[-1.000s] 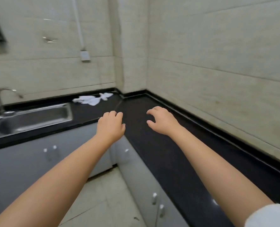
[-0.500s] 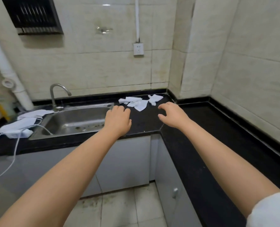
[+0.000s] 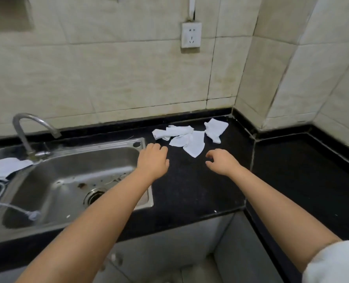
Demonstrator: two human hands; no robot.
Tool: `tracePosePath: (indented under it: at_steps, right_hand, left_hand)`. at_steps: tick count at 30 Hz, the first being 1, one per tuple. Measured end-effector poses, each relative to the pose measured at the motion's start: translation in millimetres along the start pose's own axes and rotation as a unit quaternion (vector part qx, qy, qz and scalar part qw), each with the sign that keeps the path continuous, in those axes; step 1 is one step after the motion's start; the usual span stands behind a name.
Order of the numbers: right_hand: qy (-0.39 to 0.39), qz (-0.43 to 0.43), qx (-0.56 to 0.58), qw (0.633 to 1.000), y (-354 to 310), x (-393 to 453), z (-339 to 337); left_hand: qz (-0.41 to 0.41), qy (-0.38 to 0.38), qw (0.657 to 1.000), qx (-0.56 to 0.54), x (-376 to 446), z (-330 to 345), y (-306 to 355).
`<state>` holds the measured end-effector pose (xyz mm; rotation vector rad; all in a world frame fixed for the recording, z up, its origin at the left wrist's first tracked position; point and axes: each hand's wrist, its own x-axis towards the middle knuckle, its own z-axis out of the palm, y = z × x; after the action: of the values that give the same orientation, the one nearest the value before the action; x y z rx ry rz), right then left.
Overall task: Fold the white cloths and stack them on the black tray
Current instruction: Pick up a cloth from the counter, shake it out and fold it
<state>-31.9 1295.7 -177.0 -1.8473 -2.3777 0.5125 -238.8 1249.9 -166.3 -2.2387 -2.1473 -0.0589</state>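
Observation:
Several crumpled white cloths (image 3: 190, 137) lie loose on the black counter (image 3: 200, 186) near the back wall, one of them (image 3: 215, 129) slightly apart to the right. My left hand (image 3: 152, 160) hovers over the counter just in front and left of the cloths, fingers loosely curled and holding nothing. My right hand (image 3: 222, 162) hangs to the right of it, fingers relaxed and bent, also holding nothing, a short way in front of the cloths. No black tray is in view.
A steel sink (image 3: 73, 180) with a curved tap (image 3: 26, 131) sits left of my hands. White cloth and a thin cable (image 3: 4, 170) lie at the sink's left edge. A wall socket (image 3: 191, 34) hangs above. The counter turns a corner and runs along the right wall.
The view has swung left and down and come closer to the counter. Both hands now hover much nearer the white cloths, still holding nothing.

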Motion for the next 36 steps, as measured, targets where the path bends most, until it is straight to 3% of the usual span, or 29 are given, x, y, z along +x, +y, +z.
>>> tracePosePath:
  at_steps: [6, 13, 16, 28, 36]
  right_hand:
    - [-0.047, 0.084, 0.056, 0.994, 0.1, 89.8, 67.4]
    - [0.007, 0.103, 0.05, 0.993, 3.3, 162.4, 110.7]
    - [-0.004, 0.115, 0.029, 0.993, 9.8, 189.9, 114.5]
    - [-0.089, -0.02, 0.057, 0.994, 60.2, 212.9, 119.7]
    - [-0.023, 0.011, 0.123, 0.992, 51.9, 204.3, 111.2]
  left_hand:
    - [0.017, -0.071, 0.996, -0.059, 82.8, 64.3, -34.7]
    - [0.031, -0.143, 0.984, -0.1, 116.8, 117.3, -48.5]
    - [0.024, -0.154, 0.981, -0.113, 128.7, 125.6, -55.3]
    - [0.009, -0.181, 0.969, -0.166, 173.2, 151.7, -40.5]
    - [0.008, -0.154, 0.972, -0.176, 180.7, 152.6, -21.1]
